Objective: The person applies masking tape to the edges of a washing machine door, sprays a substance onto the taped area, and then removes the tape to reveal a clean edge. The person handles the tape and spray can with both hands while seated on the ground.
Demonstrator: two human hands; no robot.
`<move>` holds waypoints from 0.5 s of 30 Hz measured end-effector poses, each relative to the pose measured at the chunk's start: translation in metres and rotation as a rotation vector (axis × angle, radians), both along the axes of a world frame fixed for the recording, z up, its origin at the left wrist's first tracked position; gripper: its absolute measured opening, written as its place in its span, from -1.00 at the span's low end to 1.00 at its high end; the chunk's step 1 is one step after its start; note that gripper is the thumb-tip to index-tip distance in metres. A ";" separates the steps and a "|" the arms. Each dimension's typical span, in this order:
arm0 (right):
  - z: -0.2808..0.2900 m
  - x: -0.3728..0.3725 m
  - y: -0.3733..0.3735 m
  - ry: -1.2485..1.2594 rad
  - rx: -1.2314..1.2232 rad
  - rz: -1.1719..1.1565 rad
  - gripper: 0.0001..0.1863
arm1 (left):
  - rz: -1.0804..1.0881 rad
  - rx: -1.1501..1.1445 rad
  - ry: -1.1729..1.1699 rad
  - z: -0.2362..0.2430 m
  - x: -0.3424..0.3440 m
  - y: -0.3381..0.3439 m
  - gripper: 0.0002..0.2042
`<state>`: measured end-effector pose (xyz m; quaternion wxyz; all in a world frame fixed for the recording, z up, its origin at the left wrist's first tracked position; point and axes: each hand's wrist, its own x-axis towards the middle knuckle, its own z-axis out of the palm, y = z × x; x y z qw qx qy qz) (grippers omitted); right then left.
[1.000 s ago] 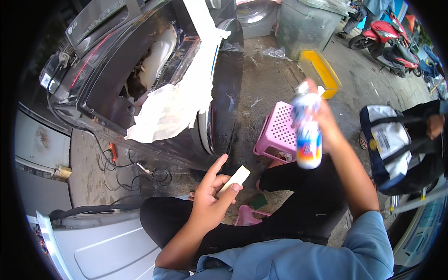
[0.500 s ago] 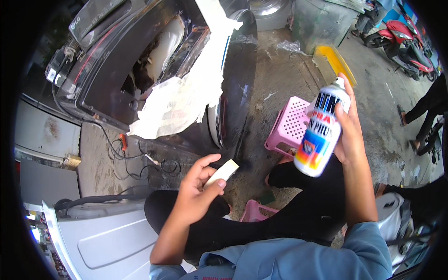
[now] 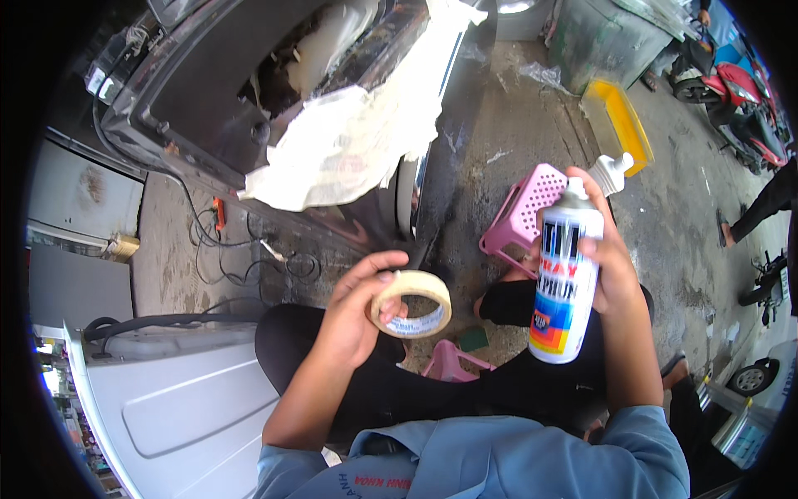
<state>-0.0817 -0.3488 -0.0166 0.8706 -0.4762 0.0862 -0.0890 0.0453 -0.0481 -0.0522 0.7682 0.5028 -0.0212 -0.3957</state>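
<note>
My left hand (image 3: 353,320) holds a roll of beige masking tape (image 3: 412,303) in front of my knees, thumb through its hole. My right hand (image 3: 611,258) grips a white spray paint can (image 3: 564,283) upright, with its nozzle uncovered. The can's white cap (image 3: 611,173) is pinched between the same hand's fingertips, just above the can. Both hands hover over my dark trousers as I squat.
A black vehicle body part (image 3: 249,91) partly masked with cream paper (image 3: 357,141) stands ahead. A pink plastic stool (image 3: 524,216) sits on the concrete beside my right hand. A white panel (image 3: 191,399) lies at lower left, cables (image 3: 249,249) on the ground, a yellow tray (image 3: 619,125) beyond.
The spray can came down from its raised position to chest height and its cap is off. My left hand turned the tape roll so its open ring faces up.
</note>
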 end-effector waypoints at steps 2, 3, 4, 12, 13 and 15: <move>0.005 -0.002 -0.010 -0.047 -0.210 0.077 0.10 | 0.001 0.075 0.017 0.000 -0.006 -0.003 -0.65; 0.005 -0.002 -0.016 -0.071 -0.287 0.124 0.11 | -0.002 0.121 0.002 0.003 -0.008 -0.006 -0.66; 0.007 -0.001 -0.020 -0.034 -0.337 0.038 0.08 | -0.021 0.103 -0.053 0.000 -0.009 -0.005 -0.66; 0.052 -0.008 -0.012 -0.237 -1.019 -0.217 0.02 | -0.112 0.162 -0.222 -0.008 -0.014 0.001 -0.68; 0.064 -0.006 -0.006 -0.261 -0.868 -0.387 0.09 | -0.129 0.164 -0.221 -0.009 -0.014 0.000 -0.69; 0.080 0.000 0.002 -0.370 -0.713 -0.602 0.11 | -0.161 0.168 -0.237 -0.006 -0.013 -0.003 -0.69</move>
